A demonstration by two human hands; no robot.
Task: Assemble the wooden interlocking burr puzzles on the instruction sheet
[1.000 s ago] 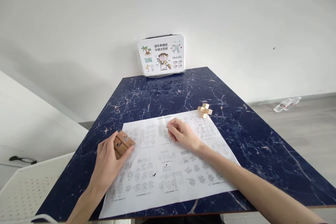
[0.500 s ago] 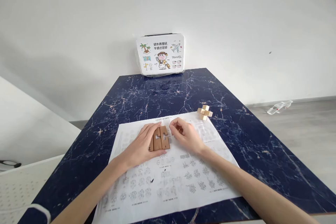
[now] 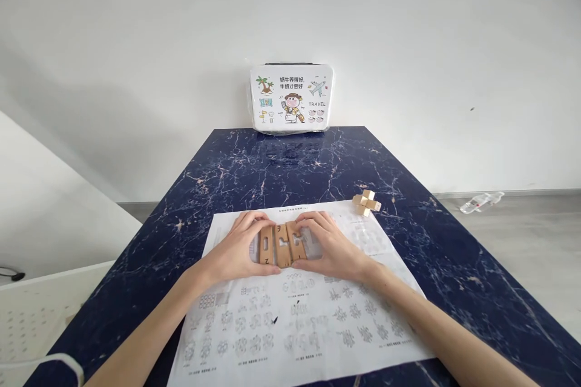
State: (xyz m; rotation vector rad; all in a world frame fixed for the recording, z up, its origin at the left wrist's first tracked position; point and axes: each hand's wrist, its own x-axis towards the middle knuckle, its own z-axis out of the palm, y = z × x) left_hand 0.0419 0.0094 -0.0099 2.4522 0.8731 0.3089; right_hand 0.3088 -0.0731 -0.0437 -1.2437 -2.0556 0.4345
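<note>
Three notched wooden puzzle bars (image 3: 281,245) lie side by side on a printed instruction sheet (image 3: 299,314). My left hand (image 3: 236,251) curls round the left bar, fingers over its far end and thumb at its near end. My right hand (image 3: 333,249) grips the right bar the same way. Both hands press the bars together from either side. An assembled light wooden burr puzzle (image 3: 366,202) sits at the sheet's far right corner, untouched.
The sheet rests on a dark blue marble-patterned table (image 3: 281,169). A white illustrated case (image 3: 291,98) leans on the wall at the table's far edge. A white perforated surface (image 3: 40,302) stands at left. A plastic bottle (image 3: 481,201) lies on the floor at right.
My left hand carried the wooden bars from the sheet's left edge to its middle. My right hand has closed in on them, and both hands now hold the row of bars.
</note>
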